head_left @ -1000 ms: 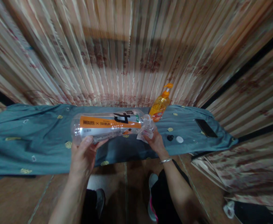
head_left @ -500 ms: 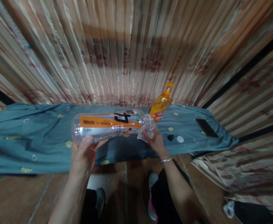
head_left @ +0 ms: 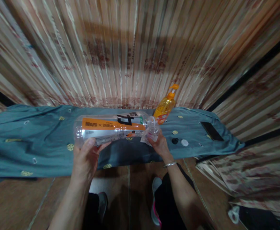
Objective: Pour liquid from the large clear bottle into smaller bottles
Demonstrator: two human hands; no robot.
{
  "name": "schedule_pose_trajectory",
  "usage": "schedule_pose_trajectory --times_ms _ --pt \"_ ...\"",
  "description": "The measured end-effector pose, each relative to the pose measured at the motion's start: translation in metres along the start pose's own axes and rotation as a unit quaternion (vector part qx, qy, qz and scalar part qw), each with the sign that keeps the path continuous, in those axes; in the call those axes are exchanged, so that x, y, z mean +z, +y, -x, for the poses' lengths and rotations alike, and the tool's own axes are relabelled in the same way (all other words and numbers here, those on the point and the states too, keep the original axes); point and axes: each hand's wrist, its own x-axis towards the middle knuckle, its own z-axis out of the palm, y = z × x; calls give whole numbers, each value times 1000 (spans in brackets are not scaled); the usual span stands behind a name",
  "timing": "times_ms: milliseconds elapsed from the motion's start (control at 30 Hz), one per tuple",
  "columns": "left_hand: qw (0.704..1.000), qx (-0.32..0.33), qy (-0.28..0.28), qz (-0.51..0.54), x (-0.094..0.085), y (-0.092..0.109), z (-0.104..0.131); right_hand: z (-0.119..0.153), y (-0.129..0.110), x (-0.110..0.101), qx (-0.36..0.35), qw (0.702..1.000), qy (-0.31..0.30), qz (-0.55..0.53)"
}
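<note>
A big clear plastic bottle [head_left: 106,126] with an orange and silver label lies sideways in the air over the cloth-covered table. My left hand [head_left: 87,156] is closed round its base end from below, thumb on the near side. At the bottle's neck, on the right, my right hand [head_left: 159,143] is closed on a crumpled white tissue [head_left: 146,138], which is pressed against the neck. The fingertips there are partly hidden by the tissue and the neck. No cap shows on the bottle.
Behind my right hand stands an orange pump bottle [head_left: 164,108] of yellow liquid. A black cap [head_left: 175,141], a white cap [head_left: 184,142] and a dark phone [head_left: 211,131] lie to the right on the teal cloth [head_left: 46,137]. Curtains [head_left: 120,64] hang close behind and at the side.
Hardly anything differs. The bottle has turned very slightly in my hands, and both hands keep their places.
</note>
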Motion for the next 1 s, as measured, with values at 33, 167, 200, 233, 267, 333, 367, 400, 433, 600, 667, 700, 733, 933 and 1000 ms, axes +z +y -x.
schedule_pose_trajectory --times_ms 33,167,200,233,267,333,367,400,433,600,667,700,733,933,1000 --pt "1000 -2 0 -2 0 0 0 0 0 0 -1 1000 1 0" --pt "1000 -3 1 -6 1 0 1 0 0 0 -3 1000 6 8" --pt "1000 -3 3 -5 2 1 1 0 0 0 -4 1000 8 9" --pt "1000 -5 7 -3 2 1 2 1 0 0 -7 1000 9 9" --pt "1000 -8 10 -2 3 1 2 1 1 0 -8 1000 10 7" --pt "1000 -11 12 -2 4 2 2 1 1 0 -6 1000 10 1" --pt "1000 -9 12 -3 4 2 2 1 1 0 -5 1000 8 -4" --pt "1000 -8 10 -4 4 2 2 1 0 0 -5 1000 7 -9" --pt "1000 -5 8 -3 4 2 2 1 0 0 -5 1000 7 -11" --pt "1000 -7 2 -3 4 2 1 2 -2 0 7 1000 9 -3" --pt "1000 -8 2 -4 4 2 1 2 -2 -1 5 1000 6 -3" --pt "1000 -6 3 -3 4 2 1 2 -2 -1 4 1000 6 -4" --pt "1000 -4 4 -2 4 2 1 2 -2 -1 3 1000 6 -5" --pt "1000 0 -4 -15 1 0 1 2 -1 0 9 1000 10 -9" --pt "1000 1 -3 -7 1 1 0 2 -1 0 8 1000 10 -12"
